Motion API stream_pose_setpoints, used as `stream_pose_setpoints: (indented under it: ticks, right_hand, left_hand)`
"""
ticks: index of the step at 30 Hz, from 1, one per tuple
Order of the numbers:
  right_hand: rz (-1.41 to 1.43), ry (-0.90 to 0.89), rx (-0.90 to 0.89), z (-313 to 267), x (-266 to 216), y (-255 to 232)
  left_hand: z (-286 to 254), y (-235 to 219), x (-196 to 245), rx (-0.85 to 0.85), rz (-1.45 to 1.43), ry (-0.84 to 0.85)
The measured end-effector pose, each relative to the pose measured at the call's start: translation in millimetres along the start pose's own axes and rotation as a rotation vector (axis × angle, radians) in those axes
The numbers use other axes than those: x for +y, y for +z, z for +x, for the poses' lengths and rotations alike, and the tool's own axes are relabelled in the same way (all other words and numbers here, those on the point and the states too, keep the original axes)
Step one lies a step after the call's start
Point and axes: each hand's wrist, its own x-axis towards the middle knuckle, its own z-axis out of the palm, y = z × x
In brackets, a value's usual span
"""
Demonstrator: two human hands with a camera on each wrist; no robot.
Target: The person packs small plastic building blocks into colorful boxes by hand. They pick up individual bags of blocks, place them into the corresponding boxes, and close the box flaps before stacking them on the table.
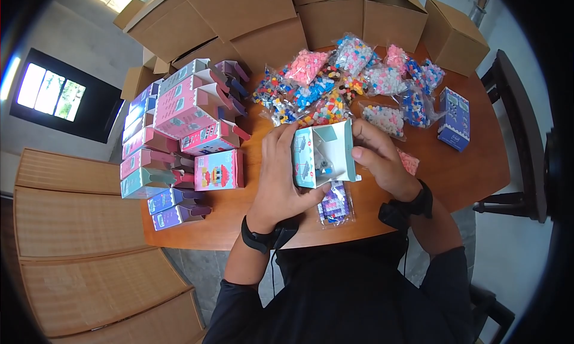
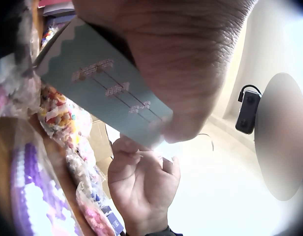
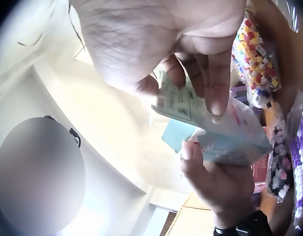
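"Where was the teal box [image 1: 304,157]?"

"Above the near part of the table [image 1: 382,217]; the left hand [image 1: 276,179] curled round its left side, the right hand [image 1: 387,164] pinched its right edge"

"Holding what?"

"A clear packet [image 1: 324,164]; the open end faced up, long axis steeply tilted"

From here, the surface [image 1: 269,219] looks like smooth, faintly glossy wood; the cartons [image 1: 263,45] are matt brown cardboard, the brick bags [image 1: 385,120] shiny, crinkled clear plastic.
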Motion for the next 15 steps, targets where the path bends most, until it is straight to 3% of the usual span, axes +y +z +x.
stream_pose_setpoints:
  ticks: [4, 15]
  right_hand:
    - [0.067, 0.036, 0.005, 1.2, 1.4, -2.4]
    - [-0.170, -0.041, -0.096, -3.8, 5.0, 3.7]
  left_hand:
    - [-3.4, 3.3, -6.6, 0.005, 0.016, -0.022]
    - [-1.3, 1.4, -5.7, -0.014, -0.037, 0.008]
